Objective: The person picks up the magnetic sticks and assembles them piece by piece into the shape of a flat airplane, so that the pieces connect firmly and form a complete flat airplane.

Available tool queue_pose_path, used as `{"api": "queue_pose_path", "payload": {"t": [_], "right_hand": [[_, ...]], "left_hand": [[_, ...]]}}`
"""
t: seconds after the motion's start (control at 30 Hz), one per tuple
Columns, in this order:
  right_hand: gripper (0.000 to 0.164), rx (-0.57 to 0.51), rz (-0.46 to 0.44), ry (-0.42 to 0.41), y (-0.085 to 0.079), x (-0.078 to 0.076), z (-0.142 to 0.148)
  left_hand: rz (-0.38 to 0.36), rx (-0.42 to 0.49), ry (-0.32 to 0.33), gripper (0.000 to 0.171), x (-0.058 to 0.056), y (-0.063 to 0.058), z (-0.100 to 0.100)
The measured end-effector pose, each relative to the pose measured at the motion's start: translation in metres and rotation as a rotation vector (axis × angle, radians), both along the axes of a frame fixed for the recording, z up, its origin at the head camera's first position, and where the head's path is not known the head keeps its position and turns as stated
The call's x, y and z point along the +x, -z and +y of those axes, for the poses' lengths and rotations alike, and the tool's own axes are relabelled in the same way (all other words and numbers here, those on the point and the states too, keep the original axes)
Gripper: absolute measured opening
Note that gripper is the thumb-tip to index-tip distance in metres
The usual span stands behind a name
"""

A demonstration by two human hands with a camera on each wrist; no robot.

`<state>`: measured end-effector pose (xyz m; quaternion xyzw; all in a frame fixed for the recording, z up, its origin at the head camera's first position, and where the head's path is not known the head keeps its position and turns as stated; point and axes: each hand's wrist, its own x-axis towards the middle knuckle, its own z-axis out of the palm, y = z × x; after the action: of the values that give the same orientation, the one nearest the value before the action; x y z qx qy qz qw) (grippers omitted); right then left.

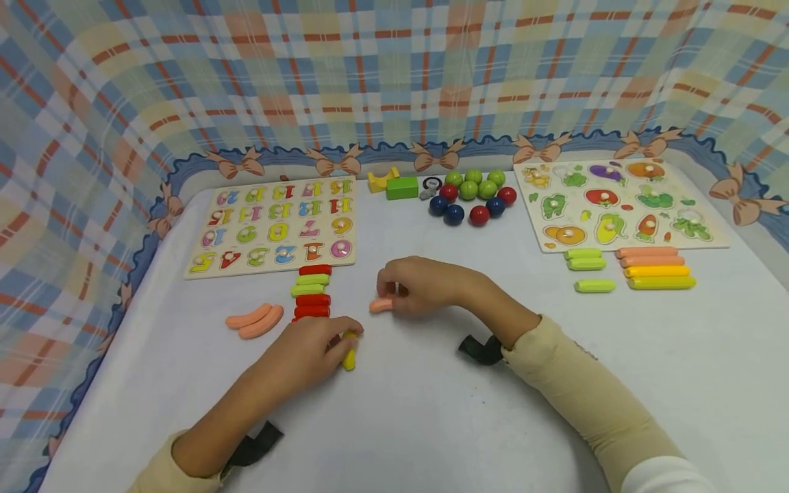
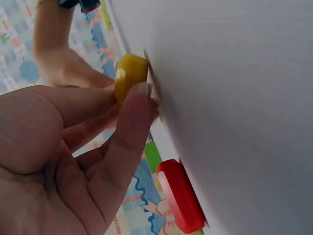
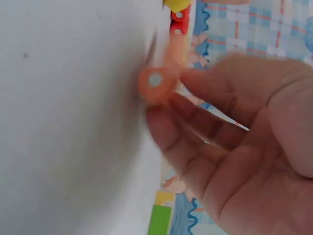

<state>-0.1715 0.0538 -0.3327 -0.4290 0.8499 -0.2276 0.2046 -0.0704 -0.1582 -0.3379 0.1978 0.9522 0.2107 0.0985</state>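
My left hand [image 1: 310,348] pinches a short yellow faceted stick [image 2: 131,73] between thumb and fingertips, close over the white table. To its right, my right hand [image 1: 427,284] pinches a curved orange stick [image 1: 380,305]. In the right wrist view a pale round disc shows in the end of this orange stick [image 3: 152,82]. Just beyond the left hand lies a column of red sticks [image 1: 313,300] and light green sticks [image 1: 313,279], its near end partly hidden by that hand. Two more curved orange sticks [image 1: 261,322] lie to the left.
A number puzzle board [image 1: 242,269] lies at the back left and a vegetable puzzle board [image 1: 542,236] at the back right. Between them are a green block [image 1: 403,188], a yellow arch [image 1: 383,181] and several coloured balls [image 1: 479,216]. More green sticks [image 1: 594,285] and long sticks [image 1: 657,272] lie at right.
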Motion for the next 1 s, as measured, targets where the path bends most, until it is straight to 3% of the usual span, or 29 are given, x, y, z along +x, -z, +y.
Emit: {"api": "queue_pose_path", "payload": {"t": [0.17, 0.3, 0.53, 0.6, 0.77, 1.0], "right_hand": [[0.009, -0.003, 0.001, -0.011, 0.005, 0.0, -0.003], [0.008, 0.017, -0.025, -0.035, 0.004, 0.003, -0.003], [0.007, 0.05, 0.04, 0.006, 0.006, 0.004, -0.006], [0.007, 0.049, 0.073, 0.038, 0.009, 0.003, -0.008], [0.006, 0.058, 0.094, 0.076, 0.012, 0.004, -0.012], [0.009, -0.021, 0.106, 0.016, 0.013, 0.006, -0.016]], "left_hand": [[0.058, -0.087, -0.032, 0.014, 0.004, -0.002, 0.0], [0.091, -0.173, -0.013, 0.022, 0.011, -0.006, 0.002], [0.21, -0.291, 0.201, 0.035, 0.026, -0.007, 0.009], [0.245, -0.304, 0.242, 0.035, 0.027, -0.005, 0.01], [0.282, -0.292, 0.272, 0.035, 0.027, -0.001, 0.013], [0.275, -0.238, 0.318, 0.04, 0.027, 0.0, 0.014]]}}
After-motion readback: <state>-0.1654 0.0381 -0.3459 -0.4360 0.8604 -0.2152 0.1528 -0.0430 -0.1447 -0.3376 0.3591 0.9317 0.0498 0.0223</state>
